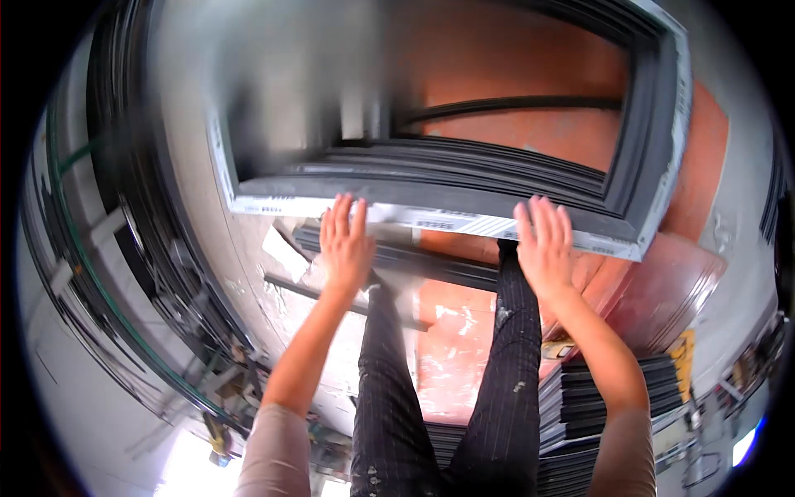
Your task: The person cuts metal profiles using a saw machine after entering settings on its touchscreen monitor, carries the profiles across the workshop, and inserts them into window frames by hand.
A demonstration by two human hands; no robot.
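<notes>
A large dark grey window frame (431,197) with mitred corners and pale protective film along its outer edge fills the upper middle of the head view. My left hand (346,253) holds its near edge left of centre, fingers laid over the film. Toward the near right corner, my right hand (545,253) grips the same edge, with its fingers likewise over the top. Part of the frame's left side is smeared by a blur. Orange-red sheeting (513,62) shows through the frame's opening.
Dark profile strips (447,267) lie on the floor below the frame, beside my legs (389,389). A stack of dark profiles (617,389) stands at the lower right. Racks with long bars (124,273) line the left. A reddish glossy sheet (667,290) lies at the right.
</notes>
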